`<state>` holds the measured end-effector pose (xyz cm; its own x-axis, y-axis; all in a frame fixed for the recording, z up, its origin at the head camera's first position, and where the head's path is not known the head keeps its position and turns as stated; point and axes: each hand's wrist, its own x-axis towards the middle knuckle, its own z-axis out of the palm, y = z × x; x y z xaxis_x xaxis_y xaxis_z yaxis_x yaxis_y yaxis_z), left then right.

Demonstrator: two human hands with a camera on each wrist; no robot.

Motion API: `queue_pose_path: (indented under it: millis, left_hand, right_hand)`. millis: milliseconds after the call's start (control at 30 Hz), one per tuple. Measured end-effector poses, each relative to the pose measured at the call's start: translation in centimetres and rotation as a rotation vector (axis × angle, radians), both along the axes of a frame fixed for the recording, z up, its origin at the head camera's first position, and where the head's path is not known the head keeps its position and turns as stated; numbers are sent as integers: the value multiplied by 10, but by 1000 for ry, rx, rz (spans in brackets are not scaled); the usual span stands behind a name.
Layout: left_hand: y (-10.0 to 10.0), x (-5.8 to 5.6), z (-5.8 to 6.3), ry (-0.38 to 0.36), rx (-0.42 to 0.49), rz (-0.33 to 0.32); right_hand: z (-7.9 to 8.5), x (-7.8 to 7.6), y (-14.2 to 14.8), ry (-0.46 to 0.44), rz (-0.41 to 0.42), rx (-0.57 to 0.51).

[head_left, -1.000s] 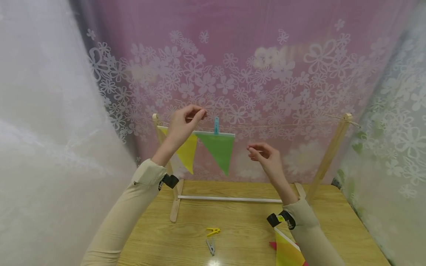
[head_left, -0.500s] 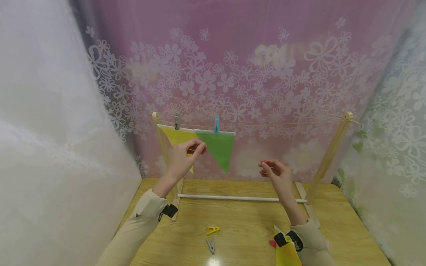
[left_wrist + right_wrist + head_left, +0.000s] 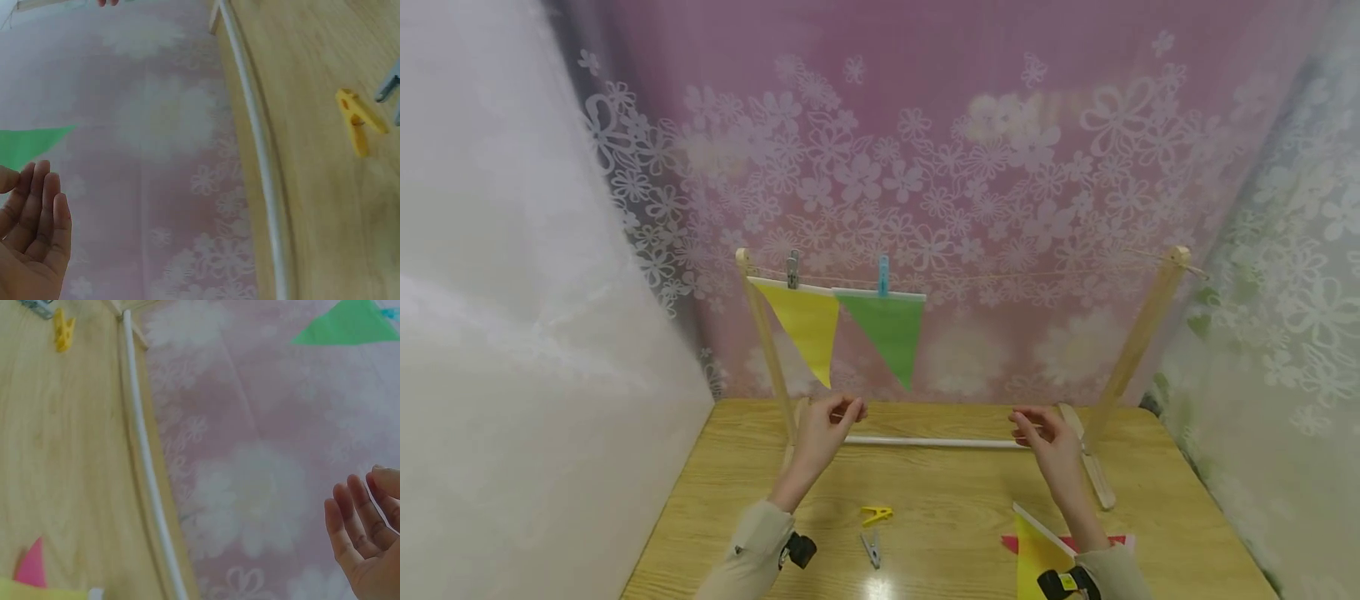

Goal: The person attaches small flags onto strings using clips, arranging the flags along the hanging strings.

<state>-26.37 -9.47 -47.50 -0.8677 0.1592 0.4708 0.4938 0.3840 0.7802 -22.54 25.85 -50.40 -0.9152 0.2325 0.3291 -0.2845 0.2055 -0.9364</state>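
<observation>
My left hand (image 3: 822, 437) hovers over the table below the hanging flags, its fingers loosely bent and holding nothing. Level with it on the right, my right hand (image 3: 1051, 446) is likewise bare, fingers relaxed. A yellow triangular flag (image 3: 808, 329) hangs at the left of the string, with a grey clothespin (image 3: 793, 271) on its top edge. Beside it hangs a green triangular flag (image 3: 887, 329) under a blue clothespin (image 3: 883, 276). On the table lie a yellow clothespin (image 3: 877, 515) and another grey clothespin (image 3: 871, 550).
Two wooden posts (image 3: 1138, 342) hold the string (image 3: 1000, 277), joined low down by a white rod (image 3: 932, 442). Near my right forearm lie a yellow flag (image 3: 1033, 554) and a red flag (image 3: 1009, 543), partly overlapping. A flowered curtain (image 3: 955, 183) backs the table.
Both hands have moved down, the left from the string near the yellow flag, the right also outward. The grey clothespin on the yellow flag, earlier hidden by the left hand, now shows.
</observation>
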Motion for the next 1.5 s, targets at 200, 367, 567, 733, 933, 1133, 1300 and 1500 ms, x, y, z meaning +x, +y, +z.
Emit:
queue_pose_path:
  millis: [200, 367, 567, 733, 933, 1133, 1300, 1500]
  left_hand:
    - [-6, 5, -49, -84, -30, 14]
    - [-11, 11, -88, -157, -161, -19]
    - [-14, 21, -122, -205, -240, -96]
    - [-14, 27, -137, -241, -252, -141]
    - [-14, 35, -146, -277, -316, -175]
    - [-16, 37, -151, -271, -360, -152]
    - [-14, 37, -153, -272, -370, -143]
    - [-11, 35, -156, -243, -400, -138]
  right_hand:
    - [-34, 15, 24, -44, -40, 31]
    - [-58, 30, 42, -156, -77, 105]
    - [-79, 43, 56, -302, -99, 286]
    - [-94, 52, 66, -403, -68, 434]
    - [-106, 64, 78, -506, -63, 529]
    - [-115, 72, 89, -528, -63, 626]
    - [-125, 74, 94, -571, -34, 688]
    - [-131, 73, 93, -613, -20, 698]
